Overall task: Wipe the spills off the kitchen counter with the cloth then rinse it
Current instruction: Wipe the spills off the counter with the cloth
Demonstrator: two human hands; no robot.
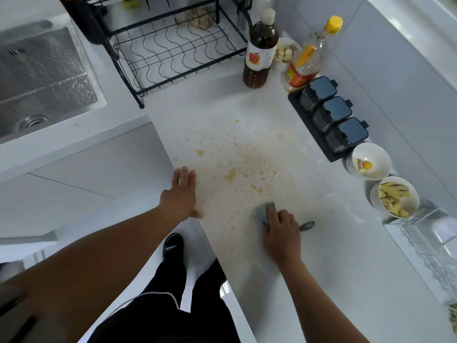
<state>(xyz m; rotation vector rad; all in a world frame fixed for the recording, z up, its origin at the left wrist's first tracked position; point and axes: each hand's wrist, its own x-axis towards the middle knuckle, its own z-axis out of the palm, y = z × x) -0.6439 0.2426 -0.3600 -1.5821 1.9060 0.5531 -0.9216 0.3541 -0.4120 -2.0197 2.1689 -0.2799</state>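
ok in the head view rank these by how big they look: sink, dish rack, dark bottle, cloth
1. sink and dish rack look alike, and both are cut off by the frame, so no ranking
2. dark bottle
3. cloth, mostly hidden under the right hand

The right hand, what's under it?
The right hand presses a grey cloth onto the counter; part sticks out past the fingers. The rest, and any spill beneath, is covered.

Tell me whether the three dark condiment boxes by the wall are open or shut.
Shut: all three dark grey lidded condiment boxes show flat lids lying down over them.
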